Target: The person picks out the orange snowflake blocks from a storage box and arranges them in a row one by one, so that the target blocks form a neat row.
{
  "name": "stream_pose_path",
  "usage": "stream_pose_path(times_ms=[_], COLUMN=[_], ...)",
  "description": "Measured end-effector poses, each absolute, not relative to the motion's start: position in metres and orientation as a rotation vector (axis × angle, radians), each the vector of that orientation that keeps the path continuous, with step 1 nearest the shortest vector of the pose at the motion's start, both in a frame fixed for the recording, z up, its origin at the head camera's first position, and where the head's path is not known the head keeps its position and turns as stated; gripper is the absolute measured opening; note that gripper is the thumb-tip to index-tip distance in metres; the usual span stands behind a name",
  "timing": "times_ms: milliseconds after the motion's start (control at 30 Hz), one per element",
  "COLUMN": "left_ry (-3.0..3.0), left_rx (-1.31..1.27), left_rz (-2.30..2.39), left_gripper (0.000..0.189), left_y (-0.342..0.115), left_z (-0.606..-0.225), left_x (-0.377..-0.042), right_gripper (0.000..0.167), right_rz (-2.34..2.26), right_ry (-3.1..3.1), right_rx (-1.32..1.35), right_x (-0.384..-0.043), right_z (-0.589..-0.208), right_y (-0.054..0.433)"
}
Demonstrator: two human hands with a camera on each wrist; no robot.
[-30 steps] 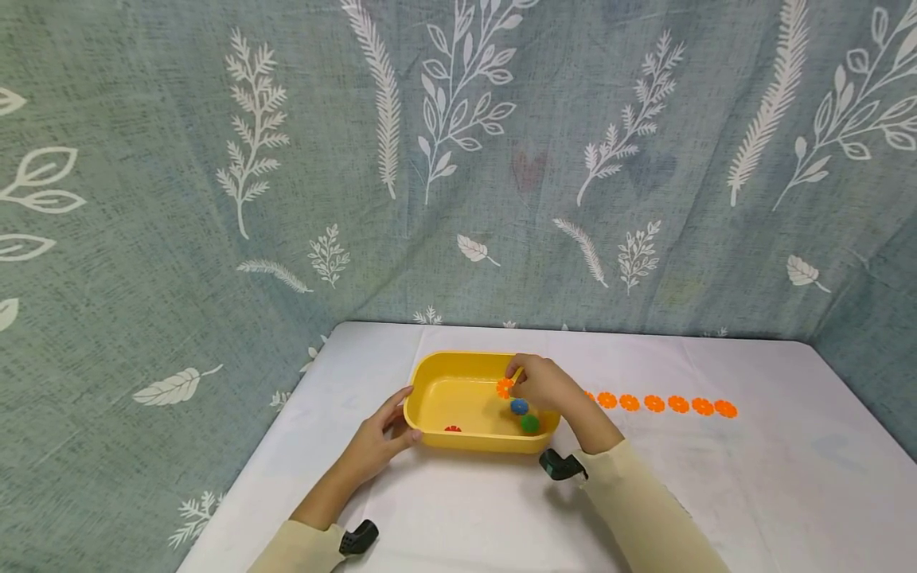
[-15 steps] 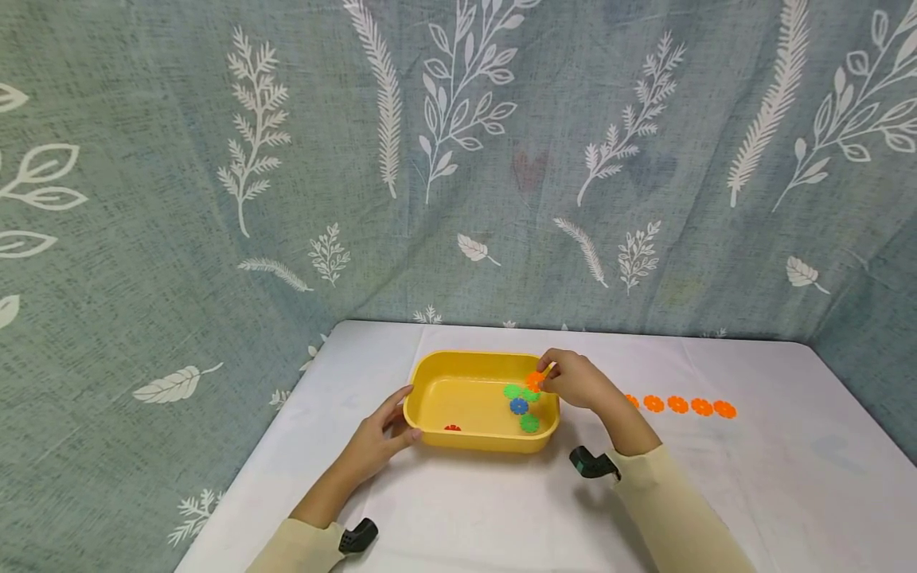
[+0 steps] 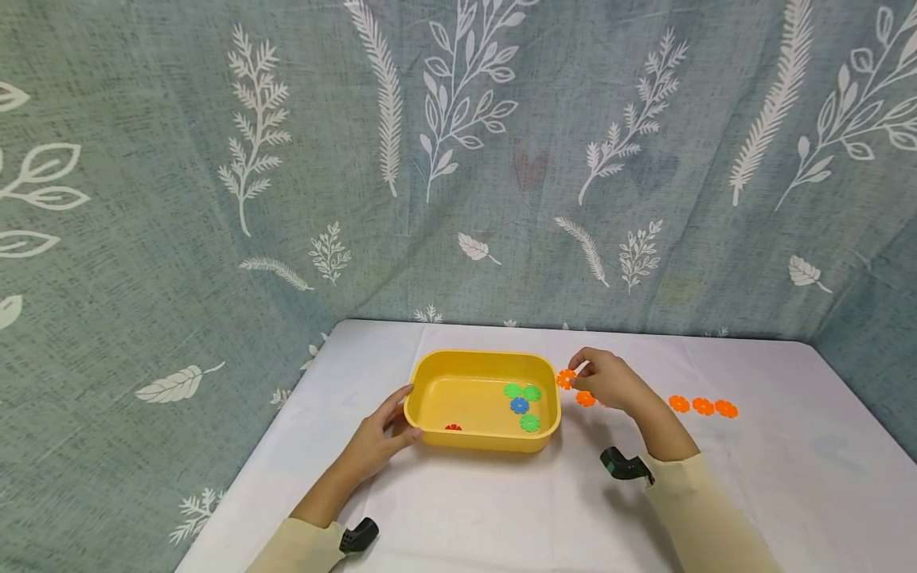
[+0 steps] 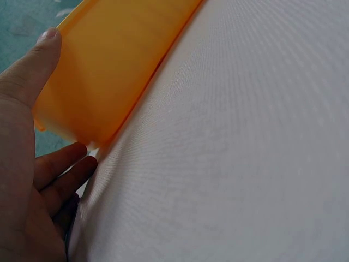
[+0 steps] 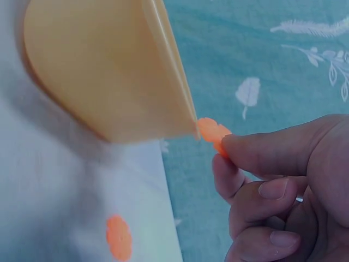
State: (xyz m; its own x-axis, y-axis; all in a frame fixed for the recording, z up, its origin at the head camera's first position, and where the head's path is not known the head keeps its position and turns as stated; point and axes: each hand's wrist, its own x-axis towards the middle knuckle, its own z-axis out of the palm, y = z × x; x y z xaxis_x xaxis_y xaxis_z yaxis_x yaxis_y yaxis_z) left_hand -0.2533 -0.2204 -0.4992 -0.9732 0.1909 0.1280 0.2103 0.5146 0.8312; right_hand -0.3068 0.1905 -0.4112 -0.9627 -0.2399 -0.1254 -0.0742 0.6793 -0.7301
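Note:
My right hand (image 3: pixel 609 380) pinches an orange interlocking disc (image 3: pixel 566 379) between thumb and index finger, just right of the yellow tray (image 3: pixel 473 442). In the right wrist view the held orange disc (image 5: pixel 210 131) is seen nearly edge-on, right at the tray's rim. At the tray's left end, my left hand (image 3: pixel 376 438) holds the corner, thumb on the near side and a finger at the left rim. The left wrist view has the thumb (image 4: pixel 46 52) against the yellow wall. Inside lie a blue disc (image 3: pixel 519 406), several green discs (image 3: pixel 529 422) and a partly hidden red disc (image 3: pixel 453 427).
To the right of the tray runs a row of orange discs (image 3: pixel 704 407), partly covered by my right hand and wrist. A white cloth (image 3: pixel 487 509) covers the table. Behind it hangs a green-blue curtain (image 3: pixel 501 263) with white leaf prints.
My right hand has lifted the orange disc out of the tray and carried it right, past the rim. Green discs that it covered now show. My left hand stays at the tray.

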Motion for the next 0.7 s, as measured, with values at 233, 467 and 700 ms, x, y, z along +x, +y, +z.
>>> stream_pose_path(times_ms=[233,467,700], left_ry=[-2.722,-2.723,-2.731], left_rx=[-0.364,-0.356,-0.342], left_rz=[-1.487,-1.477,-1.489], left_gripper=[0.082,0.082,0.083], left_y=[-0.221,-0.221,-0.22], left_z=[-0.499,-0.498,-0.499], left_x=[-0.253,-0.252,-0.252], right_gripper=[0.022,0.026,0.027], right_rz=[-1.174,-1.224,-1.251], right_ry=[2.668,2.631,2.625], right_rx=[-0.196,-0.134,-0.107], right_x=[-0.305,-0.303,-0.298], right_z=[-0.415,-0.421,-0.424], right_y=[0.214,0.239,0.266])
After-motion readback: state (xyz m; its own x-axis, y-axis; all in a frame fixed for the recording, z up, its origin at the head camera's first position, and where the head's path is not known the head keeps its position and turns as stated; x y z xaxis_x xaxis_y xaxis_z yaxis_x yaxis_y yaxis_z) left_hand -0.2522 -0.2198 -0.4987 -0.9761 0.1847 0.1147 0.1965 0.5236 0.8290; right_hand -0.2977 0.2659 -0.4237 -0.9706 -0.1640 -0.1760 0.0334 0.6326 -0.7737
